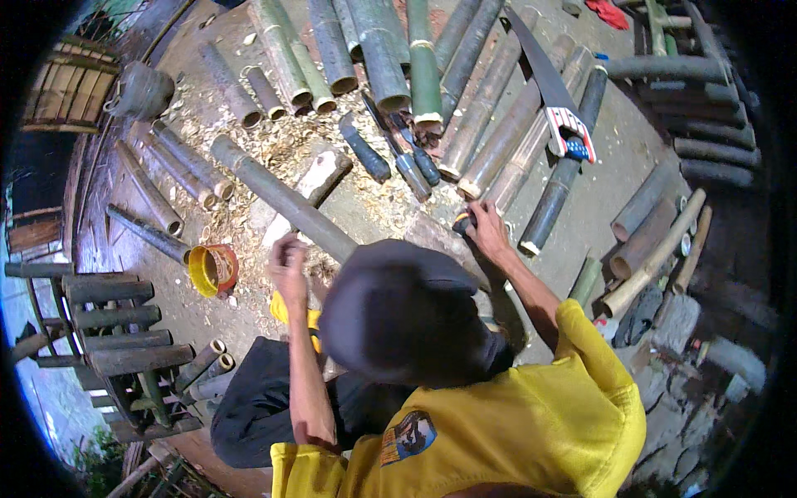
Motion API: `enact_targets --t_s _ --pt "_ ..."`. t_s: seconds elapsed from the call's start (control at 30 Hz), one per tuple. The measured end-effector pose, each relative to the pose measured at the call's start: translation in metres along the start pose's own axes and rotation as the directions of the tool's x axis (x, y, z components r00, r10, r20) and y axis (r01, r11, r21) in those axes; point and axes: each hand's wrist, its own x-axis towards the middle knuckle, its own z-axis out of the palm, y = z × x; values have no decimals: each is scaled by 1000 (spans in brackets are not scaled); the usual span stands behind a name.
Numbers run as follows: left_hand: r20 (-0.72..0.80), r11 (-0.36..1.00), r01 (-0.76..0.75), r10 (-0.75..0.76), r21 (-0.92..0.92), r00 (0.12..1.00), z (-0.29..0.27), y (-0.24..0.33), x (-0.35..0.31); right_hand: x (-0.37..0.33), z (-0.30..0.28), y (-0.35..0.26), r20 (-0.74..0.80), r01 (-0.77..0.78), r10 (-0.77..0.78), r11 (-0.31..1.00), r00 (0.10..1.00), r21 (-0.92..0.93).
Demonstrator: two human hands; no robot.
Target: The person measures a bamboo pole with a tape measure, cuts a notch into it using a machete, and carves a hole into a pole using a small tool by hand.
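Observation:
A long grey-green bamboo tube (282, 195) slants across the middle, its near end hidden behind a dark cap. My left hand (288, 259) is raised just left of this tube, fingers loosely bent and somewhat blurred, with nothing visible in them. Farther right, my right hand (490, 232) is closed round a black handle (462, 222) with an orange band; the rest of that tool is hidden. Beyond the hands lie a dark curved blade in a black cover (364, 149) and a knife-like tool with a dark handle (411, 176). A pale block (328, 173) sits under the slanting tube.
Many bamboo tubes (386, 75) lie at the far side. A handsaw (569, 133) rests on tubes at the right. Wood shavings (299, 137) cover the floor. A yellow and red container (202, 272) lies at left, near a bamboo stack (124, 315). More bamboo (656, 249) lies right.

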Motion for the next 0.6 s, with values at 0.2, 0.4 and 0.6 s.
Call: enact_targets --t_s 0.2,0.4,0.6 --pt "346 895 315 -200 -317 917 74 2 -50 -18 -14 -21 85 -38 43 998 995 -59" --pt "442 933 288 -170 -216 881 102 -1 -63 -9 -24 -11 166 -174 177 984 970 -35" --pt "488 843 395 -188 -365 852 112 7 -49 1 -38 -104 237 -112 -39 801 971 588"
